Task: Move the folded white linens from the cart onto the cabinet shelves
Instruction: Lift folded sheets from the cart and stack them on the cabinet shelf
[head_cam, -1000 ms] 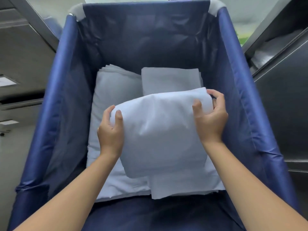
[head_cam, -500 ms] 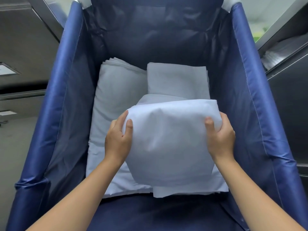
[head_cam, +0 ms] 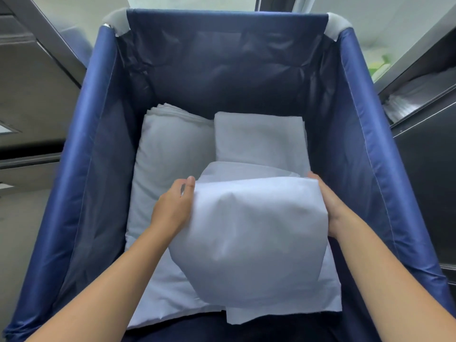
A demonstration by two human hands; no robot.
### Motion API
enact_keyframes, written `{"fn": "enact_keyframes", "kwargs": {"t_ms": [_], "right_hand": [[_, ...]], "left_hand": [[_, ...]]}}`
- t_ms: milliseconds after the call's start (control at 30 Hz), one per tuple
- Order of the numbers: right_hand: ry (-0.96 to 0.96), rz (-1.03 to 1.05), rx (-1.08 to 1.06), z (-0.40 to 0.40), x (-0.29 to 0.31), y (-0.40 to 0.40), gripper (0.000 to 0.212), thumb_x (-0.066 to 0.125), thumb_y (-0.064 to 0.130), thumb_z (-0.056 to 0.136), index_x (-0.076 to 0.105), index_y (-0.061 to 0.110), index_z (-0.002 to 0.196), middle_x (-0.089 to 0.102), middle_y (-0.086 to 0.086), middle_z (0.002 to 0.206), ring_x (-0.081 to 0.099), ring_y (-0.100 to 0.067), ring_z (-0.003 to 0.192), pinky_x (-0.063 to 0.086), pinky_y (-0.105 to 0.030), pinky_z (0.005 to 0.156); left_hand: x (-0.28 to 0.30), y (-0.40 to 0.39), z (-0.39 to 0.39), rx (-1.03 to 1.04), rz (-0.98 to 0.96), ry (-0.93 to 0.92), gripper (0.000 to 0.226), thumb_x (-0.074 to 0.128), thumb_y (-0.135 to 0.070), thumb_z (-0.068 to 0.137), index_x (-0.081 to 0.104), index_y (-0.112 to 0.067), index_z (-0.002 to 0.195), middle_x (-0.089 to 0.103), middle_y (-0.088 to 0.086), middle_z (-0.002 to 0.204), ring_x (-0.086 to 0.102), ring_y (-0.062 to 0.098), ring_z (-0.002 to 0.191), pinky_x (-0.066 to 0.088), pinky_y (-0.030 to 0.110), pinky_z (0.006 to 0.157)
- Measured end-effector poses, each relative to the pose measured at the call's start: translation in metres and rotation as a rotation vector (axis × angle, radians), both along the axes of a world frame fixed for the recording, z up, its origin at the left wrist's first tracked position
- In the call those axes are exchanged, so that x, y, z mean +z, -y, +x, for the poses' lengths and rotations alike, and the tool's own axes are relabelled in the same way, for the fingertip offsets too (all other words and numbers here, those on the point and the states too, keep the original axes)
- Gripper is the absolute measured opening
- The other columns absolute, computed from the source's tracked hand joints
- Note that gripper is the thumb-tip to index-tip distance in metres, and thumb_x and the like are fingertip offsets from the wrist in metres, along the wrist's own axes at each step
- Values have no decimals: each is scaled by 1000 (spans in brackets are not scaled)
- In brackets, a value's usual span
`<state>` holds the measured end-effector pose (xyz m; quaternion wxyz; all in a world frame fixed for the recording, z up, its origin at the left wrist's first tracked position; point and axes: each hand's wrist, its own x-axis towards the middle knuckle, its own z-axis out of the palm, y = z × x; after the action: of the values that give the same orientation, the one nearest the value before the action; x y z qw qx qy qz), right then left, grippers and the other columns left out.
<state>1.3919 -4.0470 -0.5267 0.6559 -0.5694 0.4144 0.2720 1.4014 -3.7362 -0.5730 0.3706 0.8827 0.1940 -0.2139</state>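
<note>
A folded white linen point(head_cam: 251, 233) is held up inside the blue fabric cart point(head_cam: 103, 134). My left hand point(head_cam: 172, 208) grips its left edge, thumb on top. My right hand point(head_cam: 328, 203) grips its right edge, fingers mostly hidden under the cloth. Beneath it lie more folded white linens: a long stack point(head_cam: 170, 149) at the left and another stack point(head_cam: 259, 137) at the back right. The near part of the right stack is hidden by the held linen.
A dark cabinet point(head_cam: 429, 154) stands to the right of the cart, with white linens on a shelf point(head_cam: 419, 95). Grey metal cabinet fronts point(head_cam: 27, 95) stand to the left. The cart's tall blue walls surround the linens on all sides.
Both hands have drawn the held linen toward me and slid down its sides. My thumbs have shifted and my right fingers now sit under the cloth. The view has tilted up.
</note>
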Motion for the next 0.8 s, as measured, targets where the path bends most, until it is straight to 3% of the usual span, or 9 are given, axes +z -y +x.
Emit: {"fn": "enact_keyframes", "kwargs": {"t_ms": [67, 133, 200, 267, 333, 433, 567, 700, 800], "right_hand": [[-11, -46, 47, 9, -9, 0, 33, 54, 41, 95, 65, 21, 70, 65, 4, 59, 61, -15, 52, 46, -26, 57], [54, -104, 150, 10, -24, 6, 29, 46, 22, 103, 54, 23, 75, 58, 17, 44, 56, 0, 42, 44, -16, 46], [33, -111, 217, 11, -37, 4, 26, 39, 16, 106, 54, 19, 85, 55, 24, 41, 55, 8, 39, 41, -9, 40], [-82, -122, 248, 13, -42, 0, 17, 52, 20, 101, 63, 8, 103, 65, 15, 53, 62, -1, 51, 47, -14, 50], [-178, -162, 112, 10, -41, -2, 25, 69, 22, 91, 65, 4, 108, 72, -6, 79, 66, -21, 67, 51, -24, 57], [-80, -251, 102, 0, -45, 2, 25, 69, 9, 88, 64, 2, 111, 71, -9, 91, 68, -22, 70, 50, -22, 49], [116, -353, 115, 6, -49, 3, 31, 62, -2, 86, 61, 11, 114, 71, -4, 103, 71, -21, 88, 57, -31, 68], [319, -432, 146, 29, -38, 12, 27, 61, 0, 88, 60, 20, 106, 71, 3, 101, 71, -13, 86, 57, -26, 68], [429, -535, 199, 54, -41, 25, 25, 62, 4, 88, 59, 20, 107, 70, 5, 101, 69, -14, 90, 57, -31, 75]], "left_hand": [[-11, -1, 13, -7, 2, -39, 54, 23, -63, 100, 58, -27, 120, 63, -3, 114, 54, 25, 109, 39, 39, 85], [-21, -2, 24, -13, 22, -64, 51, 27, -61, 100, 58, -27, 123, 63, -4, 118, 53, 24, 110, 38, 38, 86], [-34, -5, 33, 1, 33, -91, 52, 32, -59, 100, 59, -23, 127, 63, -1, 125, 53, 25, 115, 36, 36, 86], [-48, -4, 37, -25, 42, -163, 58, 38, -62, 98, 61, -16, 124, 63, 3, 128, 55, 27, 118, 37, 34, 86], [-61, -1, 38, -21, -28, -242, 59, 46, -66, 92, 67, -12, 108, 69, 5, 115, 61, 27, 106, 42, 35, 83], [-68, 8, 31, 79, -170, -278, 30, 67, -47, 89, 69, -17, 88, 72, -2, 92, 67, 21, 87, 48, 31, 72], [-67, 15, 20, 145, -157, -73, 23, 73, -37, 87, 65, -15, 82, 69, -4, 79, 65, 19, 76, 43, 28, 59], [-55, 30, 27, 245, -245, 107, 18, 71, -35, 90, 64, -19, 92, 70, -9, 87, 66, 8, 81, 46, 25, 64], [-49, 47, 49, 251, -214, 233, 17, 70, -36, 91, 62, -21, 93, 67, -14, 88, 63, 1, 83, 46, 25, 68]]}}
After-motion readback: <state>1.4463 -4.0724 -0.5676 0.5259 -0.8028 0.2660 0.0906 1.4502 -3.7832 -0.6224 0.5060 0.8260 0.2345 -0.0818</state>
